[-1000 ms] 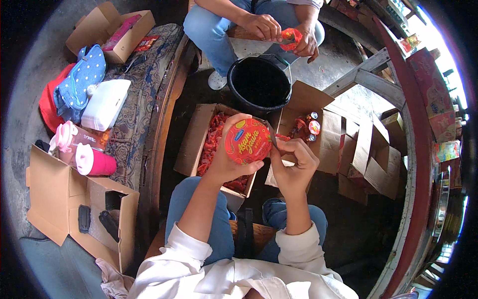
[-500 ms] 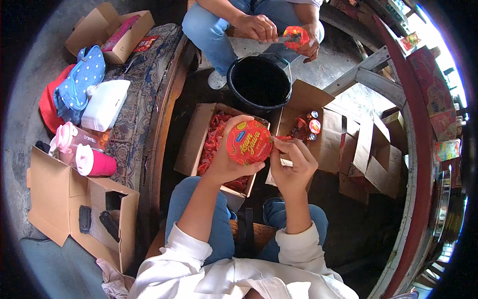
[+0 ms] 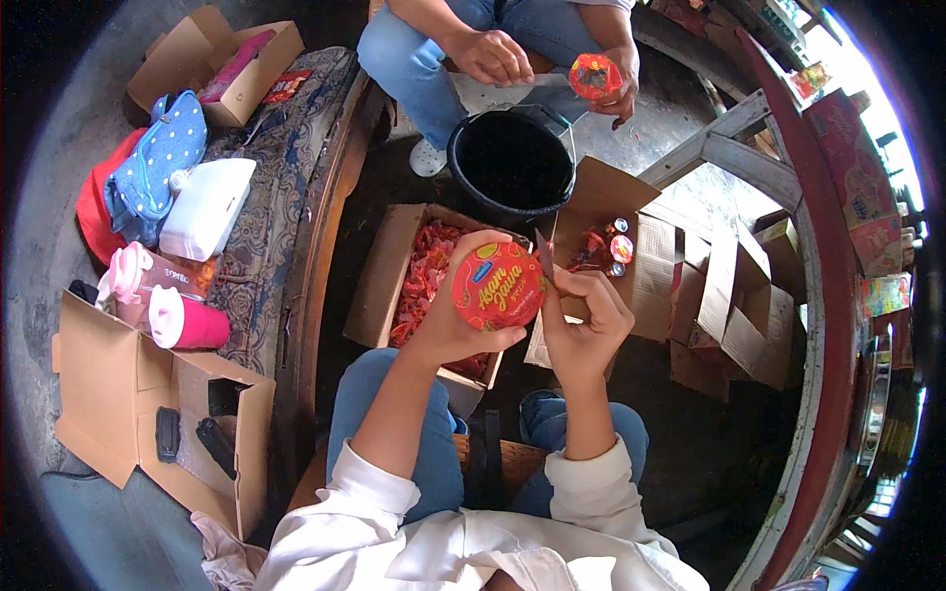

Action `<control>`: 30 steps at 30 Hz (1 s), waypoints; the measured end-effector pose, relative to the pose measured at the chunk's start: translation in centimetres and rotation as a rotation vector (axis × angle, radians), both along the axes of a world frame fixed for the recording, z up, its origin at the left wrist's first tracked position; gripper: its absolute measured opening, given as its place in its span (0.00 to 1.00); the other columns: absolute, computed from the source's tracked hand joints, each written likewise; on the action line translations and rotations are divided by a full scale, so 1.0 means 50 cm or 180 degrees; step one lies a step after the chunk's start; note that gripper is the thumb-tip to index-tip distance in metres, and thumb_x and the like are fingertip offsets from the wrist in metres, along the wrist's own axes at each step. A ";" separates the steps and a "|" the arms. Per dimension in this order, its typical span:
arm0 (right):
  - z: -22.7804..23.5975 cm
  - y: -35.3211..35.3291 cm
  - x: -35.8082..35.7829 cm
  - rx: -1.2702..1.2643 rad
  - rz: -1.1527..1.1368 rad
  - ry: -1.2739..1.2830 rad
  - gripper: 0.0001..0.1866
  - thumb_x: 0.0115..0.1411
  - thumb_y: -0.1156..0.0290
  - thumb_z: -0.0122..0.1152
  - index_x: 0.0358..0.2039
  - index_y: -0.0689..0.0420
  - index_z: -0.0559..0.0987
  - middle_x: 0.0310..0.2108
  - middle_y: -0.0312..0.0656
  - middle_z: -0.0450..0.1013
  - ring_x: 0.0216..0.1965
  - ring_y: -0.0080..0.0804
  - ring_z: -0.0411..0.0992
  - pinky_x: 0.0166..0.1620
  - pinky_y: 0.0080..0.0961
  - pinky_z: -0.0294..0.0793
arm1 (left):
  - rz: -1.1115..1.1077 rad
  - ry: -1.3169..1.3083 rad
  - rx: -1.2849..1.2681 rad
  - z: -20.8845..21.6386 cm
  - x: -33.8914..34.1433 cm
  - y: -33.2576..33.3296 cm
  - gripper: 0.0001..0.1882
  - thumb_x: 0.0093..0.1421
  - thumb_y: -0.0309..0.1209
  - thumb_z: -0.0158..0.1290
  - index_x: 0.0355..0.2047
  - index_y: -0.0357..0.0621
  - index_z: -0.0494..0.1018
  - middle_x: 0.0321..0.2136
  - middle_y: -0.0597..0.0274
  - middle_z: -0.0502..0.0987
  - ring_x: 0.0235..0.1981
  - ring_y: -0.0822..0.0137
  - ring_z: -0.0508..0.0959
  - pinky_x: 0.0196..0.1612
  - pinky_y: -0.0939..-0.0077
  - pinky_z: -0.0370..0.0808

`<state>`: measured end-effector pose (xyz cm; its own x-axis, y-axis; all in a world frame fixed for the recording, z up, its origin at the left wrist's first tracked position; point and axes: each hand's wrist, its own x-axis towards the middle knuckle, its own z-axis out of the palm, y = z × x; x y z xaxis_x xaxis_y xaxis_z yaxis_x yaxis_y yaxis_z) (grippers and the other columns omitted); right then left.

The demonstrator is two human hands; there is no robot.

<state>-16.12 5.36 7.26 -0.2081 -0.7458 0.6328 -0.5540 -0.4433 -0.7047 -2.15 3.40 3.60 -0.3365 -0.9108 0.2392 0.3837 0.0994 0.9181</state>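
My left hand (image 3: 445,313) is closed around a round plastic cup with a printed red lid (image 3: 499,286), the lid facing up at me. At its right edge my right hand (image 3: 585,330) pinches a thin dark pointed sliver (image 3: 544,252) between thumb and forefinger. Whether the sliver is a blade or a strip of film, I cannot tell. Below the cup stands a cardboard box (image 3: 381,281) full of crumpled red film scraps (image 3: 424,271). My left hand and the cup cover part of it.
Opposite me, a person's hand (image 3: 605,97) holds another red-lidded cup (image 3: 595,76) above a black bucket (image 3: 512,163). A cardboard box (image 3: 650,266) with several small cups is at the right. On the left, a patterned bench (image 3: 258,286) carries bags and a pink tumbler (image 3: 189,318).
My right hand's pinched piece now points upward beside the lid, where a red strip stuck out before. The other person's hand has drawn left, away from their cup.
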 end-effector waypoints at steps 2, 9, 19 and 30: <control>-0.005 0.004 0.010 0.0162 -0.0042 -0.0454 0.07 0.43 0.87 0.62 0.23 0.63 0.77 0.21 0.42 0.73 0.21 0.23 0.71 0.26 0.16 0.69 | 0.0000 0.0119 0.0167 -0.008 0.006 0.000 0.45 0.35 0.26 0.64 0.54 0.45 0.52 0.49 0.60 0.59 0.53 0.67 0.62 0.55 0.71 0.61; -0.002 0.009 0.009 0.0334 0.0210 -0.0678 0.07 0.42 0.87 0.61 0.23 0.64 0.76 0.21 0.42 0.73 0.21 0.23 0.71 0.26 0.15 0.68 | 0.0100 0.0319 0.0221 0.001 0.019 -0.010 0.44 0.37 0.27 0.61 0.55 0.45 0.51 0.48 0.60 0.59 0.51 0.68 0.64 0.54 0.71 0.63; -0.010 0.009 0.020 -0.0022 -0.0014 -0.0008 0.10 0.38 0.87 0.61 0.24 0.61 0.77 0.19 0.43 0.71 0.20 0.29 0.70 0.23 0.19 0.67 | 0.0077 0.0143 0.0102 -0.012 0.011 -0.007 0.45 0.37 0.27 0.63 0.54 0.45 0.52 0.48 0.60 0.59 0.52 0.67 0.63 0.55 0.71 0.62; -0.007 0.008 0.012 -0.0009 -0.0098 0.0064 0.11 0.39 0.87 0.61 0.25 0.62 0.77 0.20 0.44 0.72 0.21 0.30 0.72 0.25 0.18 0.68 | -0.0118 -0.0011 -0.0036 -0.010 0.003 -0.003 0.45 0.37 0.29 0.65 0.54 0.45 0.53 0.49 0.61 0.59 0.53 0.67 0.62 0.55 0.72 0.61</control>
<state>-15.51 5.77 6.91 -0.2182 -0.7375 0.6392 -0.5815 -0.4278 -0.6920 -1.98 3.25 3.11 -0.3709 -0.8949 0.2482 0.3841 0.0955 0.9184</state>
